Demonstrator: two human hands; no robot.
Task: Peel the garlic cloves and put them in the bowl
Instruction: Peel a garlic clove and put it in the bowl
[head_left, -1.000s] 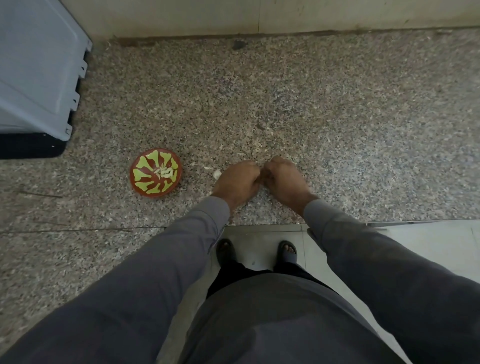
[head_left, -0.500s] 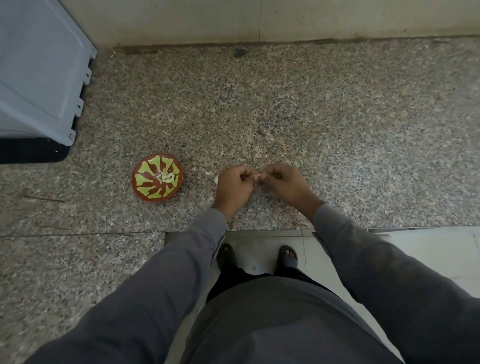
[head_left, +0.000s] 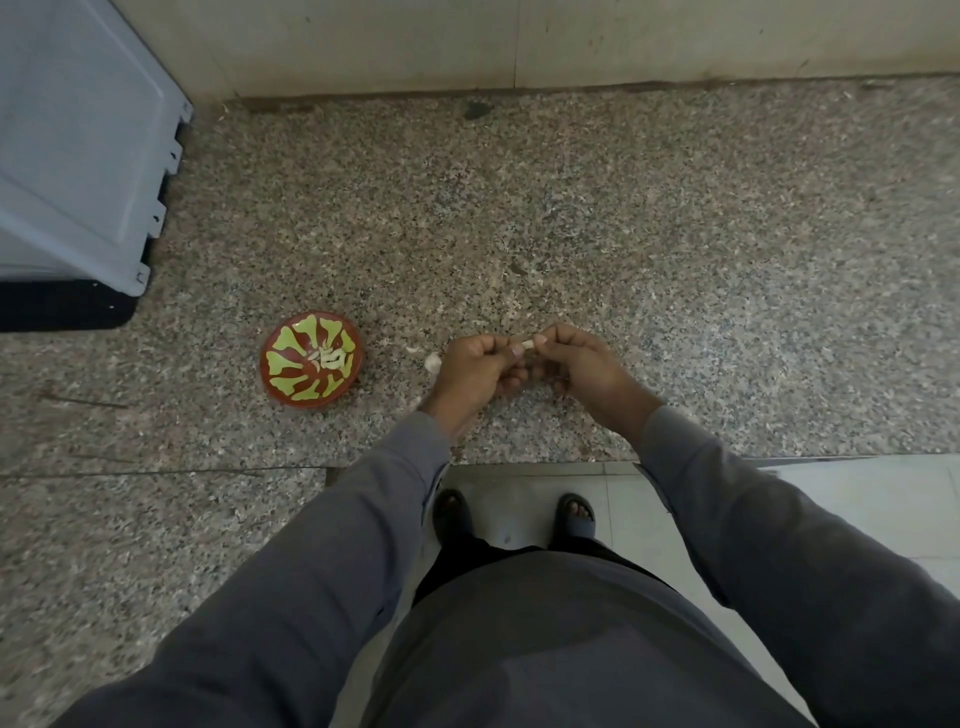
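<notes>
Over the speckled stone counter (head_left: 623, 234), two hands meet just above the front edge. The left hand (head_left: 475, 371) and the right hand (head_left: 584, 366) are both curled up, and their fingertips pinch one small pale garlic clove (head_left: 528, 344) between them. The clove is held up in the air, not lying on the counter.

To the left of the hands sits the red bowl (head_left: 275, 374) with yellow-green shapes painted inside. A few peeled cloves (head_left: 327, 358) already lie in the middle of it. Another pale garlic piece (head_left: 432, 362) lies on the counter between the bowl and the left hand, very close to that hand. Little bits of skin (head_left: 511, 304) are scattered on the stone near the hands.

It looks like the peeling step is going on now, with the fingers pulling at the skin. I cannot tell how much skin is left on the clove, because it is too small to see.

Next, the skin needs to come all the way off. Then one hand should carry the clean clove over to the left and drop it in the bowl.
</notes>
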